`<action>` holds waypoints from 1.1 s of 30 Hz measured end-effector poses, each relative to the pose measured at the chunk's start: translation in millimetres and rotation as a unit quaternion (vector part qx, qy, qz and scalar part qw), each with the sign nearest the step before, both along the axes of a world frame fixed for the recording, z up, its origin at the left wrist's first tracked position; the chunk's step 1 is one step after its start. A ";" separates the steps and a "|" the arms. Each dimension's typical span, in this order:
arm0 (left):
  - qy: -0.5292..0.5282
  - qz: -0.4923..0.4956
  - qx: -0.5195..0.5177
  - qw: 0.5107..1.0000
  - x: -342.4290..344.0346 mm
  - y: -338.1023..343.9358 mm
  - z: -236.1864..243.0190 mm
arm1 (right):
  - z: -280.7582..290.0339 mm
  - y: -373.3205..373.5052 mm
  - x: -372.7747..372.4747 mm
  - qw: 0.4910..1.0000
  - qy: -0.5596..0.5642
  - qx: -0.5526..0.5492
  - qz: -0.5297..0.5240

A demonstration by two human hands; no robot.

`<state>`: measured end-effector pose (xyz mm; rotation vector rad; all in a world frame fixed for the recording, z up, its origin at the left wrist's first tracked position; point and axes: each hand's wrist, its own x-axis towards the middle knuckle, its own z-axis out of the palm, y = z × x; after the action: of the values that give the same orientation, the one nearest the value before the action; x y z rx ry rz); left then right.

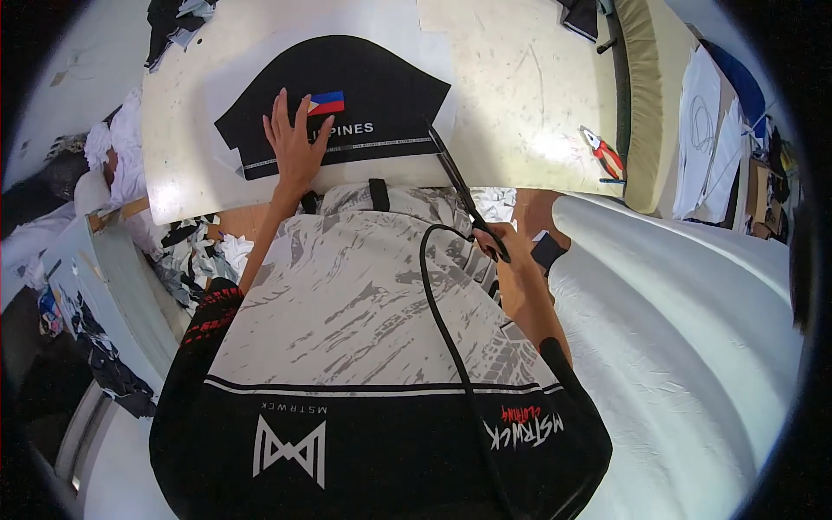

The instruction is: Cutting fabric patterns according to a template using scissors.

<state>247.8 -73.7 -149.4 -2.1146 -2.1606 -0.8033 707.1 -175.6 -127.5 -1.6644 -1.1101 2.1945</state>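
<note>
A black fabric panel [381, 78], shaped like a sleeve piece with a curved top, lies flat on a white sheet [440, 54] on the table. It carries a small blue, red and white flag patch [329, 103], white lettering and a thin pale stripe near its lower edge. My left hand [297, 143] rests on its left half with fingers spread, covering part of the lettering. In my right hand [513, 253], at the near edge of the table, is a pair of long black scissors [454, 173]. Their blades point away from me and reach the panel's lower right corner.
Red-handled pliers [604, 153] lie on the table [520, 78] to the right, beside a beige padded edge [642, 108]. White sheeting [667, 321] drapes at the right. Fabric scraps [195, 260] pile below the table's left side. Dark cloth [169, 30] lies at the far left corner.
</note>
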 end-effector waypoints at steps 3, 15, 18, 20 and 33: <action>0.005 0.000 -0.004 1.000 0.2 -0.2 -0.7 | 3.8 -0.3 1.2 1.000 -0.011 -0.001 0.000; -0.002 0.006 0.002 1.000 -1.3 -2.1 -6.6 | 16.5 0.0 -1.3 0.995 -0.094 0.021 0.017; 0.009 0.006 -0.004 1.000 -0.8 -0.2 -4.6 | 20.0 0.2 -2.5 0.997 -0.082 0.013 0.002; 0.012 0.006 -0.008 1.000 -1.0 -1.6 -3.9 | 18.6 1.6 -2.7 0.996 -0.085 0.006 0.003; 0.053 0.014 -0.107 0.993 18.3 -33.3 18.9 | 31.5 6.2 -16.3 0.993 -0.088 0.021 -0.079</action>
<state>266.1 -106.9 -130.5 -2.1565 -2.3065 -0.4630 690.8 -169.3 -96.0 -1.8878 -1.0165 1.9467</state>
